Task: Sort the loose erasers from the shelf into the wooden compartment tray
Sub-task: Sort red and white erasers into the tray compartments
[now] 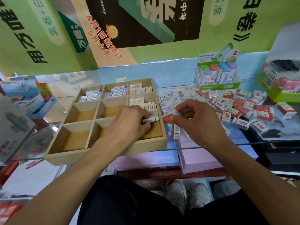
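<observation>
1. I see the wooden tray (pixel 103 157) at 9 o'clock of the loose erasers (pixel 230 103).
2. My left hand (pixel 129 122) pinches a white eraser (pixel 148 119) in its near-right compartment.
3. My right hand (pixel 194 117) grips a red-sleeved eraser (pixel 167 118) (probably light, slick wrapper; hold the long sides).

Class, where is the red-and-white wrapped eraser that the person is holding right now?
In the head view, the red-and-white wrapped eraser is pinched in the right hand, just right of the wooden compartment tray.

- Pretty bright, even light all over, my arms barely cast shadows.
- Glass shelf (pixel 243 143) edge catches pale reflections.
- Wide lens bends the corners, and the far right edge is smeared blurry.
</observation>
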A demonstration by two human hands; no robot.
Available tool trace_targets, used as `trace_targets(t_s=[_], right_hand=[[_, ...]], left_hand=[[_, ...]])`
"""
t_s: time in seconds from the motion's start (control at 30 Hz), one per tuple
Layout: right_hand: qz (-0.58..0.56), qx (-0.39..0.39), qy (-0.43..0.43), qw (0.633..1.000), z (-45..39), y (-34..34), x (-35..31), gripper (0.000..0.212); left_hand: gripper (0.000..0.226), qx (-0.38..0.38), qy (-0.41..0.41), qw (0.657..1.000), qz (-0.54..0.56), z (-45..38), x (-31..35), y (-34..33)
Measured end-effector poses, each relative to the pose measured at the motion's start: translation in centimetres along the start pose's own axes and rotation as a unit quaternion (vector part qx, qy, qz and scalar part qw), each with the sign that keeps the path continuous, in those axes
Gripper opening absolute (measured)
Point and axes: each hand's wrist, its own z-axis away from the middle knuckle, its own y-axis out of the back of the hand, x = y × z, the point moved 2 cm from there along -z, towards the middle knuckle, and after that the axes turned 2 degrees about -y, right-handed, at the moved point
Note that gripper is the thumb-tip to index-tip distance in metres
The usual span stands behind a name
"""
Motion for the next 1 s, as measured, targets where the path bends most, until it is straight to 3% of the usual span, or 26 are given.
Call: trace_targets(t_s=[0.17, 0.37, 0.57, 0.87, 1.0], right_hand=[[-0.003, 0.001, -0.003, 1.000, -0.1, 0.4, 0.1, 0.014], [0.005, -0.003, 0.007, 1.000, 0.0, 0.3, 0.0, 0.016], [0.026, -0.003, 0.011, 1.000, -0.2, 0.7, 0.2, 0.018], [0.033, 0.002, 0.010, 0.999, -0.1, 0.7, 0.3, 0.016], [0.036, 0.002, 0.008, 0.999, -0.3, 0.7, 0.5, 0.013]], left_hand=[[0.009, 0.047, 0.071, 0.982, 0.171, 0.6, -0.4, 0.8], [0.005, 0.030, 0.030, 0.996, 0.080, 0.2, 0.2, -0.4], [0.027, 0.012, 0.002, 0.999, 0.053, -0.4, 0.6, -0.5], [0.019, 0.042, 0.036, 0.993, 0.101, -0.4, 0.6, -1.1], [0.025, 0.018, 0.020, 0.997, 0.071, -0.6, 0.9, -1.2]])
